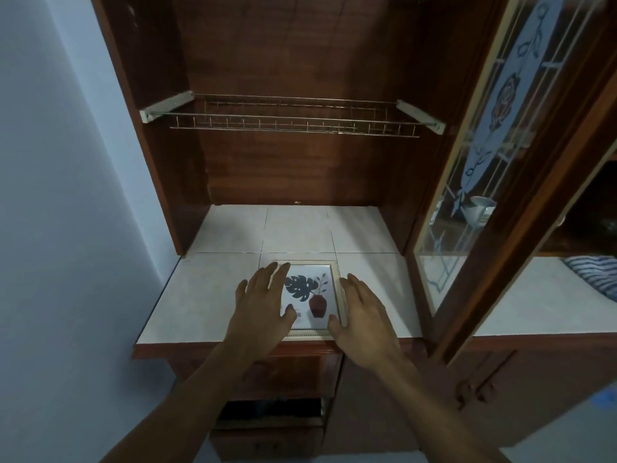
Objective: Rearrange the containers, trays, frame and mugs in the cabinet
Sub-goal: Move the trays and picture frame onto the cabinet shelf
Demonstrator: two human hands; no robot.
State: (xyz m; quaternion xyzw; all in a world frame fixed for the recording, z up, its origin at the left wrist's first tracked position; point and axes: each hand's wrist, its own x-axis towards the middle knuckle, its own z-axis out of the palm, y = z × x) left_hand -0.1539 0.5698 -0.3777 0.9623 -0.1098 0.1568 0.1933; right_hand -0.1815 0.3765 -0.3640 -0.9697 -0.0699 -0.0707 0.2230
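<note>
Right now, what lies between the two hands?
The frame, flat on the tiled counter; the left hand and right hand lie open over its side edges. The head view shows it.

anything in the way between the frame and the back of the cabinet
Nothing visible. The frame lies flat near the front edge, with the left hand and right hand on its sides. The tiles behind it show bare to the back wall. The wire rack hangs higher.

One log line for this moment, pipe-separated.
frame: flat on counter, near front edge | left hand: open, over frame's left side | right hand: open, at frame's right edge
</note>
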